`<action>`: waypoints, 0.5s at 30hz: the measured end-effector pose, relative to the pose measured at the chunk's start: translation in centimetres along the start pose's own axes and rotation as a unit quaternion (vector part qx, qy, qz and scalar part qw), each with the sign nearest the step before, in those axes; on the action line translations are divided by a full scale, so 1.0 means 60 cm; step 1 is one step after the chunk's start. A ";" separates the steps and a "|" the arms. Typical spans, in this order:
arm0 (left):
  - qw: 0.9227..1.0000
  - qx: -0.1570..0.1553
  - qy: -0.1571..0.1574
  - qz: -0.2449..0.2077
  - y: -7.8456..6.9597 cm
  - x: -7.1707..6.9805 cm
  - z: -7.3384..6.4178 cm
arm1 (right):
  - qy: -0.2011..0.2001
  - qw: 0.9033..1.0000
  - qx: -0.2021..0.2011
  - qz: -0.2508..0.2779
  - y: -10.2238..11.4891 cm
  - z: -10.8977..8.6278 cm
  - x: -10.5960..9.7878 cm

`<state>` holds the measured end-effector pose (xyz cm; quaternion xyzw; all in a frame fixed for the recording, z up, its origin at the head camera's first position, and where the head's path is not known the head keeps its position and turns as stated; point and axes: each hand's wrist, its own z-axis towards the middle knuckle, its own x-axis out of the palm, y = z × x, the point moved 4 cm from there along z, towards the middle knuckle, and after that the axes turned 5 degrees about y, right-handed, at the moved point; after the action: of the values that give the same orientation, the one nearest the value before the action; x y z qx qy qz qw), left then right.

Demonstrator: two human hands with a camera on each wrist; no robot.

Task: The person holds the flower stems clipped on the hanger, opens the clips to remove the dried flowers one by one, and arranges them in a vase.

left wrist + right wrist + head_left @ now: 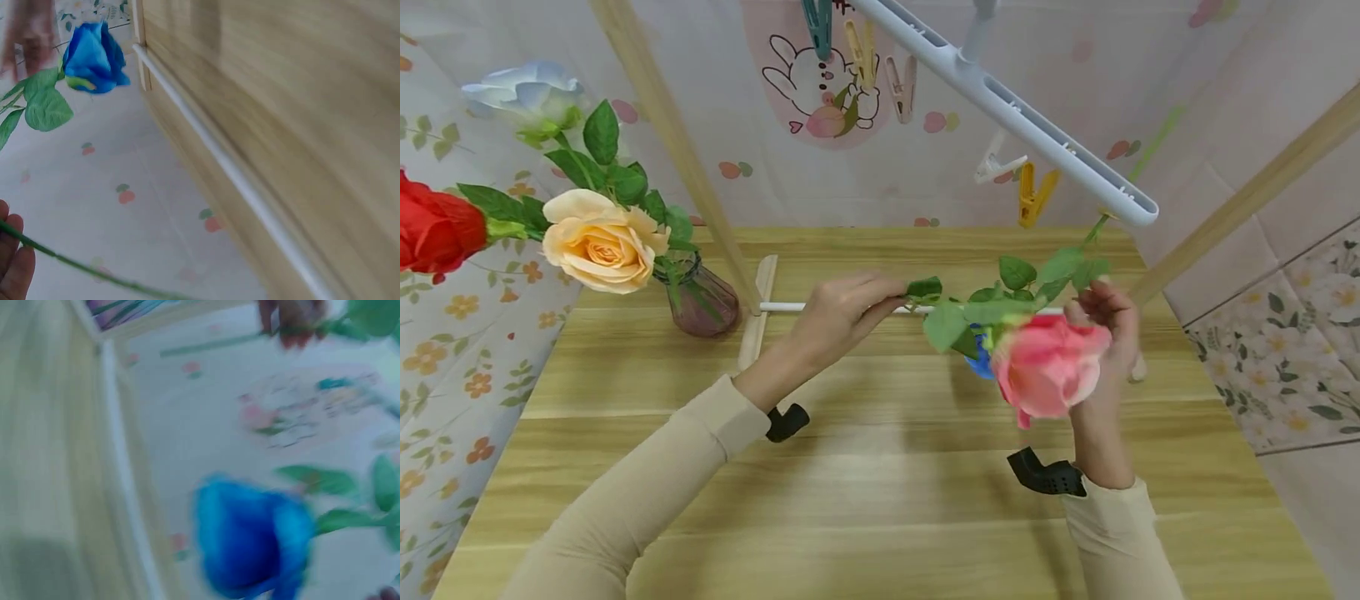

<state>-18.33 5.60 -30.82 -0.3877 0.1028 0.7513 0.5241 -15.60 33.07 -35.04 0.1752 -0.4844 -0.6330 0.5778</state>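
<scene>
1. The pink rose point(1048, 367) is up over the wooden table point(865, 517), covering part of my right hand point(1118, 333).
2. From my head's view, a blue rose point(94, 59) peeks out behind it.
3. My left hand point(853, 308) pinches a green stem point(94, 270).
4. My right fingers bend beside some leaves point(1060, 267); I can't tell if they hold anything.
5. A white rack point(1037, 125) is higher up.
6. On my left, a purple vase point(706, 307) holds more roses point(602, 246).

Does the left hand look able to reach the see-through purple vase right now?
Probably yes, though not straight across: the left hand holds a thin green stem, and a pale wooden post stands between that hand and the vase. Around the post's front looks open.
</scene>
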 end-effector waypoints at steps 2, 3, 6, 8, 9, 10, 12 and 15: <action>0.999 -0.029 -0.007 -0.028 0.000 -0.009 -0.019 | 0.045 0.996 0.059 -0.052 -0.029 -0.001 0.005; 0.998 -0.043 -0.013 -0.039 -0.001 -0.013 -0.028 | 0.065 0.992 0.079 -0.073 -0.040 -0.001 0.009; 0.994 -0.077 -0.048 -0.060 -0.004 -0.024 -0.054 | 0.096 0.983 0.108 -0.110 -0.057 0.000 0.018; 0.990 -0.093 -0.076 -0.074 -0.006 -0.028 -0.069 | 0.100 0.985 0.096 -0.100 -0.057 0.000 0.015; 0.988 -0.100 -0.088 -0.082 -0.007 -0.030 -0.074 | 0.100 0.988 0.083 -0.085 -0.053 0.001 0.011; 0.986 -0.103 -0.099 -0.091 -0.008 -0.032 -0.079 | 0.098 0.990 0.066 -0.075 -0.049 0.000 0.004; 0.981 -0.108 -0.126 -0.104 -0.007 -0.038 -0.086 | 0.093 0.993 0.032 -0.063 -0.038 0.000 -0.010; 0.971 -0.117 -0.177 -0.110 -0.001 -0.063 -0.093 | 0.071 0.997 0.002 -0.043 -0.024 -0.001 -0.032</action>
<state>-15.08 -0.16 -31.98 -0.3163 -0.1230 0.7526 0.5643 -15.84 34.59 -36.88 0.2416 -0.4356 -0.6422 0.5827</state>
